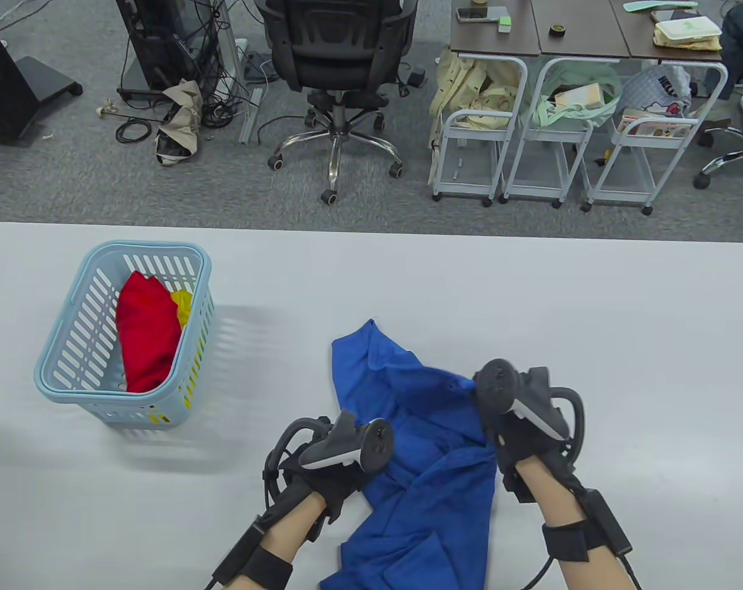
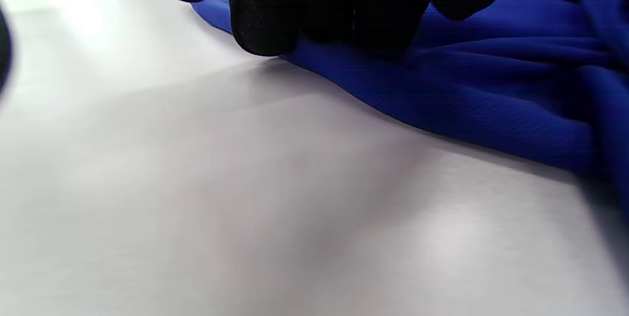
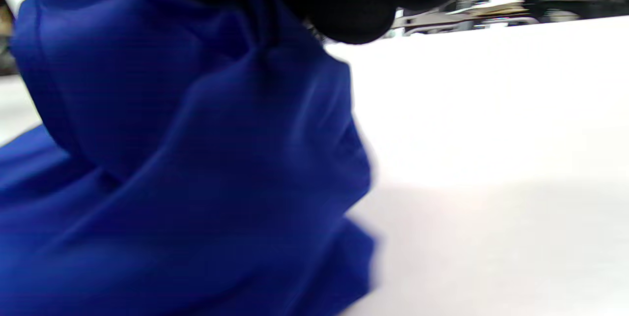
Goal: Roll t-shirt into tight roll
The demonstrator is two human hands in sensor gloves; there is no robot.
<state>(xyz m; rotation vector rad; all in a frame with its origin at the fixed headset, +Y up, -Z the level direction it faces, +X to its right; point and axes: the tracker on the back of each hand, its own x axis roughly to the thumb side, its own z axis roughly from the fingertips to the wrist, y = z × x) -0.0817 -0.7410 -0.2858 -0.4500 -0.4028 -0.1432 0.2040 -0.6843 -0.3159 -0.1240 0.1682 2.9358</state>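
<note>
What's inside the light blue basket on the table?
The basket holds a red garment with a bit of yellow cloth beside it. Anything beneath them is covered.

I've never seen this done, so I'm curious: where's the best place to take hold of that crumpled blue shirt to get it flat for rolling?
Probably at its outer edges, one hand per side. The blue shirt lies bunched, so pulling apart would spread it. The left hand comes from the left edge; the right hand has its grip on a gathered fold at the right edge.
</note>
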